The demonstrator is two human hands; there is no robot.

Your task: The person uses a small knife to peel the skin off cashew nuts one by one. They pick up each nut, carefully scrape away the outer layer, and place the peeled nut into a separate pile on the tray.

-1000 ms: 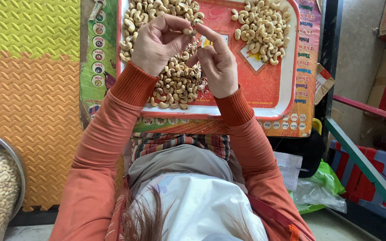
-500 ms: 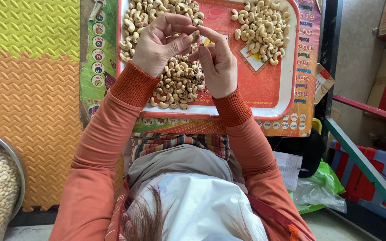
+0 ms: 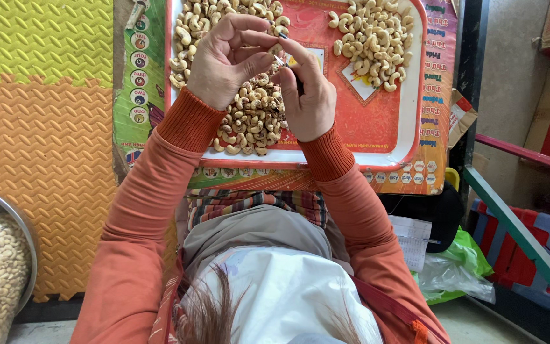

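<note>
1. Red tray [image 3: 408, 137] is carrying two cashew piles.
2. I am pinching one cashew [image 3: 276, 50] in my left hand [image 3: 224, 60], above the near pile [image 3: 249, 118].
3. My right hand [image 3: 310, 95] is gripping a small blade [image 3: 281, 62] against it.

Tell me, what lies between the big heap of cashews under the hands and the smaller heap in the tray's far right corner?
In the head view, only bare red tray floor separates the big heap from the smaller heap.

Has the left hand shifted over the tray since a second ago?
No. The left hand stays above the left heap of cashews, level with the red tray rim as before; only its fingers flexed slightly around the nut.
</note>
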